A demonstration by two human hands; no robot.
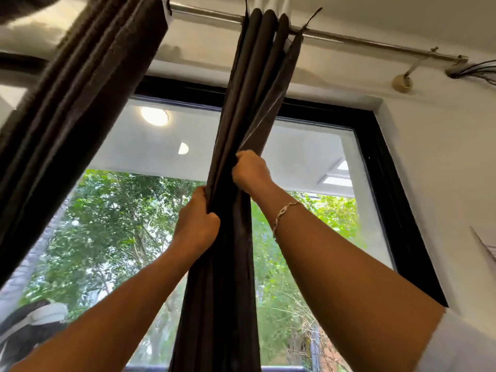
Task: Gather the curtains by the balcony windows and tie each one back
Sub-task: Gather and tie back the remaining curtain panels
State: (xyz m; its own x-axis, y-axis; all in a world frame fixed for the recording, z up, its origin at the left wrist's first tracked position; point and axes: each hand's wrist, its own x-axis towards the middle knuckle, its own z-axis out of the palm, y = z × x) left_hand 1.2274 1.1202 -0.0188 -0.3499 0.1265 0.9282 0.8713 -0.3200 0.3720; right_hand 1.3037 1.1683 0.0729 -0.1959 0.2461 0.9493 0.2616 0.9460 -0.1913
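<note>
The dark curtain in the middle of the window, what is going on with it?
A person is gathering the middle curtain, which hangs from the metal rod before the black-framed window. Both hands grip its folds: the left hand lower, the right hand, with a bracelet at the wrist, higher. The curtain is bunched into a narrow column, but no tie shows on it. A second curtain hangs bunched at the upper left.

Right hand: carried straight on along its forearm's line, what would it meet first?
The gathered dark curtain that the right hand grips; behind it probably the window glass, though depth is unclear.
</note>
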